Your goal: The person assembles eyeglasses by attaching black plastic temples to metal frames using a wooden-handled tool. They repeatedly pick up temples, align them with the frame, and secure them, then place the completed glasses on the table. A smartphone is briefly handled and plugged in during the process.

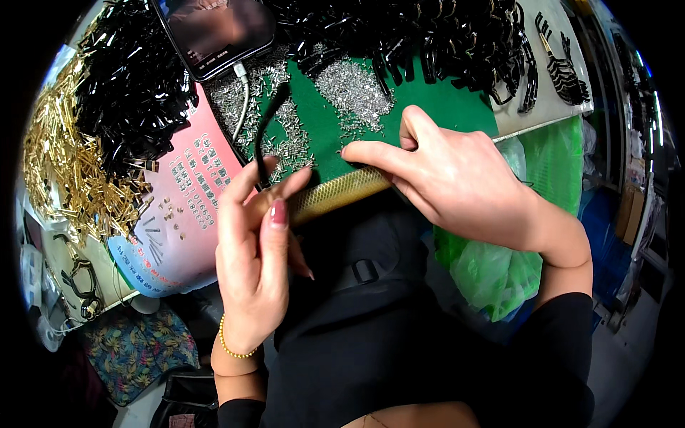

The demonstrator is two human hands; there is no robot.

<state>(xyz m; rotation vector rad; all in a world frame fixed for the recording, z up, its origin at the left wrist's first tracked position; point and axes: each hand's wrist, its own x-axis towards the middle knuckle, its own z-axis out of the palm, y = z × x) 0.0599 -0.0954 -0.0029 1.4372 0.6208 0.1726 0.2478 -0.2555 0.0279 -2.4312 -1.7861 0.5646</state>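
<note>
**Strip (262, 128) standing in my left hand (250, 264), my right hand (457, 175) reaching over the mat (457, 107)**

I am holding one thin black strip in my left hand, in front of my body and over the near side of the bench. The strip is rising from my fingertips, slightly curved, its upper end pointing toward the pins (353, 93). My left fingers are closing loosely on its lower end; exactly which ones are pinching it is partly hidden. My right hand is reaching in above the gold edging (342, 194), one digit extending low over the mat, the others bending in. Its tip is lying near the scattered pins and apart from the strip; whether it is gripping anything small, I cannot tell.

Extent of the work: a single strip is occupying my fingers, and no pin is visibly sitting in it, so I am judging this piece unfinished. Loose pins are lying in plenty on the mat. A black pile (128, 78) is heaping up at the left, beside a gold pile (71, 171), and more black pieces (442, 43) are crowding the far side. Which of these are finished and which are waiting, the view is not showing; the overall count done or left is therefore remaining uncertain. A phone (221, 36) is resting beyond the pins, its white cable (245, 107) trailing down toward them.
</note>
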